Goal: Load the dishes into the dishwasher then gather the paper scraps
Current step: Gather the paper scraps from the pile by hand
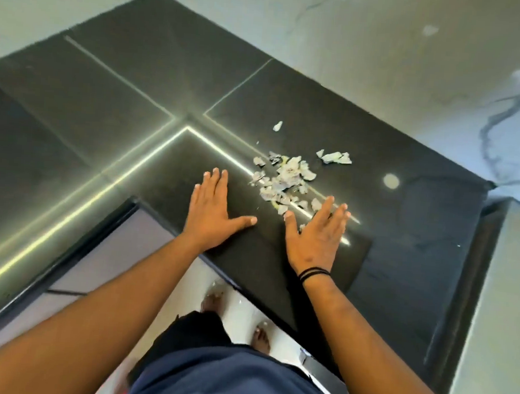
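I see both hands laid flat on the dark counter (111, 100), fingers straight and spread, neither one grasping anything. The left hand (210, 208) rests palm down with its thumb stuck out toward the other hand; no paper touches it that I can make out. The paper scraps (284, 177) lie just beyond and between the two hands, nearer the right hand (318, 231), whose fingertips reach the near edge of the heap, with a few bits right at its thumb and index finger. The scraps are small, torn, irregular pieces, pale grey-white with faint bluish marks, curled and crumpled, mostly bunched in one loose pile. A larger crumpled piece (335, 157) sits apart, beyond the right hand's fingertips, and one small bit (278, 126) lies farther out still. Something yellowish peeks from under the pile; I cannot tell what it is. A black band (313, 273) circles the right wrist. Bright lines of reflected light cross the counter under the pile.
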The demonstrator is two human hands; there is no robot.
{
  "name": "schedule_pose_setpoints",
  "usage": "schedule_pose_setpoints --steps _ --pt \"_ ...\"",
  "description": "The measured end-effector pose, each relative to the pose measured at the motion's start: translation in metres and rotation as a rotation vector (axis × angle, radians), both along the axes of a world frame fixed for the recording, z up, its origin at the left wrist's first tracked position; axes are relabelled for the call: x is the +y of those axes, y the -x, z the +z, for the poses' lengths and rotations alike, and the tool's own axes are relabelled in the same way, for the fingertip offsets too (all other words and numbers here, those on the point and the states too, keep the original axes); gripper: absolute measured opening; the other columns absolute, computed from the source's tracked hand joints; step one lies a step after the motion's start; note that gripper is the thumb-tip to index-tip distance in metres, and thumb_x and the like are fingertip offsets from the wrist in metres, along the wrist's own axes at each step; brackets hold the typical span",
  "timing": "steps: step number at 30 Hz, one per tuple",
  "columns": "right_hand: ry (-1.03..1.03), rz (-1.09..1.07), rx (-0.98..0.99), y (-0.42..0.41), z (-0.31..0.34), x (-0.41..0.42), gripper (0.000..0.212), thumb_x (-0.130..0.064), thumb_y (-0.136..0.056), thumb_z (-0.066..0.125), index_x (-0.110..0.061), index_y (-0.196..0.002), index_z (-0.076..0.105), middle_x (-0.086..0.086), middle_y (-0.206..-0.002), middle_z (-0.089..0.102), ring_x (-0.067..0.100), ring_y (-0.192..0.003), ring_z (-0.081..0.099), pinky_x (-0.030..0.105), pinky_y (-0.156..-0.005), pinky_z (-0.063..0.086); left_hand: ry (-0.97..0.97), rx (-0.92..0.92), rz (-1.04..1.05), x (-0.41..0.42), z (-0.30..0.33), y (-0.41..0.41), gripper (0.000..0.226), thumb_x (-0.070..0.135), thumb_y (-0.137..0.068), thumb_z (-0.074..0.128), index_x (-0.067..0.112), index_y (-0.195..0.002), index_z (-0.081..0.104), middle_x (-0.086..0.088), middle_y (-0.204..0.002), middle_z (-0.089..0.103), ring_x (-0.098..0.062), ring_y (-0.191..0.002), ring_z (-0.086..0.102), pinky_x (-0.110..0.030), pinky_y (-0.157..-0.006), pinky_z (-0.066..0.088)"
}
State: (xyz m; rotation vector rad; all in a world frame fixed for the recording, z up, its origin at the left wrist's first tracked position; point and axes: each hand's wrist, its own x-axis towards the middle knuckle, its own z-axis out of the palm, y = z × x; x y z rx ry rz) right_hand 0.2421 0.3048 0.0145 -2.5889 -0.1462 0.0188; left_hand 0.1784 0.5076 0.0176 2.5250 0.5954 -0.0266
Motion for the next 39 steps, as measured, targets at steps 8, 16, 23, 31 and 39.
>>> schedule_pose_setpoints --steps 8,16,23,31,39 --pt "0.022 0.171 -0.005 -0.032 -0.004 0.055 0.087 -0.065 -0.095 0.018 -0.009 -0.16 0.002 0.011 -0.168 -0.004 0.022 -0.154 -0.011 0.04 -0.126 -0.002 -0.285 0.004 -0.441 0.046 -0.003 -0.082 0.135 0.104 -0.068 0.019 0.01 -0.16 -0.013 -0.004 -0.169 -0.017 -0.017 -0.154 -0.02 -0.047 -0.127 -0.003" --pt "-0.103 -0.139 0.111 -0.151 0.008 0.041 0.072 -0.052 -0.105 0.028 -0.006 -0.158 0.017 0.012 -0.167 0.01 0.025 -0.155 0.002 0.044 -0.125 0.001 -0.23 -0.057 -0.622 0.063 0.002 -0.113 0.113 0.091 -0.086 0.021 0.013 -0.161 -0.012 -0.001 -0.168 -0.015 -0.013 -0.154 -0.021 -0.041 -0.127 -0.005" --pt "-0.093 0.375 0.066 -0.14 0.017 0.096 0.047 -0.032 -0.106 0.037 -0.011 -0.146 0.048 0.007 -0.158 0.038 0.022 -0.151 0.024 0.03 -0.122 0.014 0.007 -0.205 -0.513 0.068 -0.006 -0.11 0.089 0.074 -0.097 0.018 0.015 -0.163 0.012 -0.001 -0.169 0.014 -0.009 -0.156 0.005 -0.036 -0.128 0.006" --pt "0.344 0.479 0.02 -0.179 0.026 0.159 0.048 -0.038 -0.104 0.042 -0.006 -0.138 0.05 0.017 -0.15 0.037 0.038 -0.138 0.03 0.047 -0.117 0.028 0.197 -0.23 -0.396 0.07 -0.002 -0.108 0.092 0.07 -0.096 0.027 0.012 -0.162 -0.001 0.004 -0.169 -0.004 -0.009 -0.156 0.003 -0.024 -0.125 0.003" --pt "0.374 0.562 -0.09 -0.095 0.038 0.1 0.035 -0.031 -0.1 0.044 -0.009 -0.122 0.061 0.009 -0.127 0.055 0.028 -0.117 0.049 0.038 -0.103 0.042 0.198 -0.216 -0.401 0.071 -0.005 -0.108 0.087 0.073 -0.096 0.019 0.018 -0.162 0.016 0.001 -0.169 0.015 -0.008 -0.155 0.009 -0.031 -0.127 0.008"
